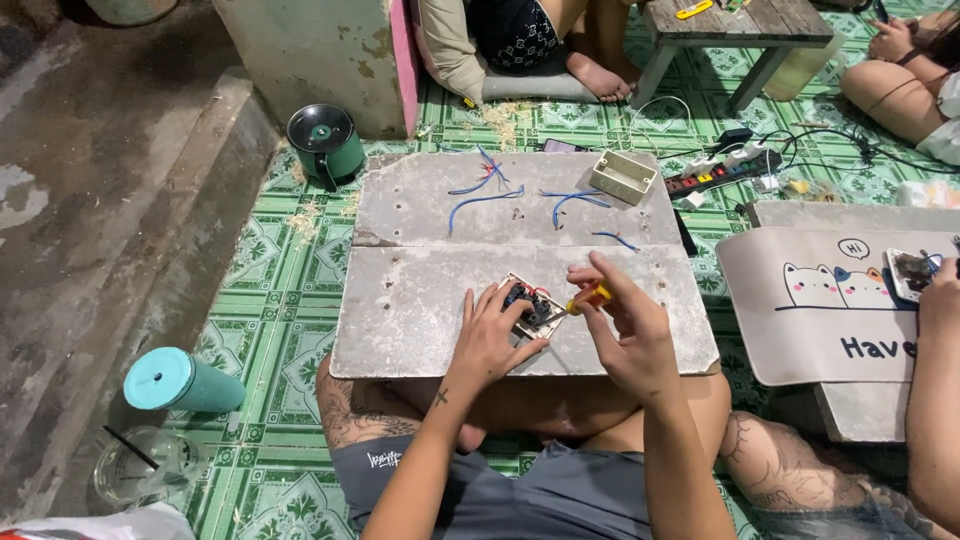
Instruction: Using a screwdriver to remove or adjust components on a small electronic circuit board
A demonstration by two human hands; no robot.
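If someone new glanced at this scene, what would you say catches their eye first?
Most striking are the left hand pressing a small switch module onto the grey board across the person's lap, and the right hand working a yellow-handled screwdriver into it. Loose blue wires and a beige box lie at the board's far side. A cat-print mat sits to the right on the green patterned floor.

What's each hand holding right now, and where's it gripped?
Right hand grips a screwdriver by its yellow handle; left hand steadies the switch plate at its near edge.
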